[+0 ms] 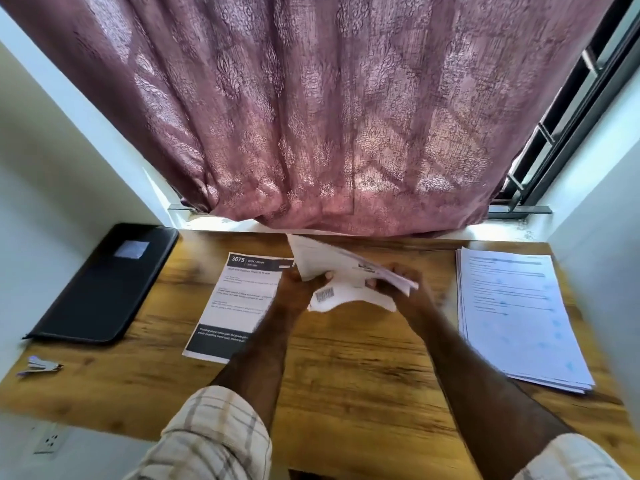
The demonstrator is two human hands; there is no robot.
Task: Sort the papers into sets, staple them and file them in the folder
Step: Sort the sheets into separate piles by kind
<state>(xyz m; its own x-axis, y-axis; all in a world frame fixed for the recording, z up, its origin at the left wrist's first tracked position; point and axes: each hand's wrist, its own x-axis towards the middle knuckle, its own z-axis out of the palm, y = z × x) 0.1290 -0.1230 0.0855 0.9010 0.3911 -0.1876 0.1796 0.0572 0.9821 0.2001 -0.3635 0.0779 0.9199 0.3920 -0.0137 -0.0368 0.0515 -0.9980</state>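
Both my hands hold a bundle of white papers (pixel 341 271) above the middle of the wooden desk (pixel 353 368). My left hand (pixel 299 289) grips its left edge and my right hand (pixel 398 280) grips its right side; the sheets bend and fan upward. A printed sheet with a black header reading 3675 (pixel 239 299) lies flat on the desk left of my hands. A stack of white papers (pixel 516 317) lies at the right. A black folder (pixel 107 282) lies shut at the far left. A small stapler (pixel 40 366) sits near the desk's left front edge.
A mauve curtain (pixel 311 116) hangs over the window just behind the desk, its hem touching the back edge. White walls close in on both sides. A wall socket (pixel 50 441) shows below the desk's front left.
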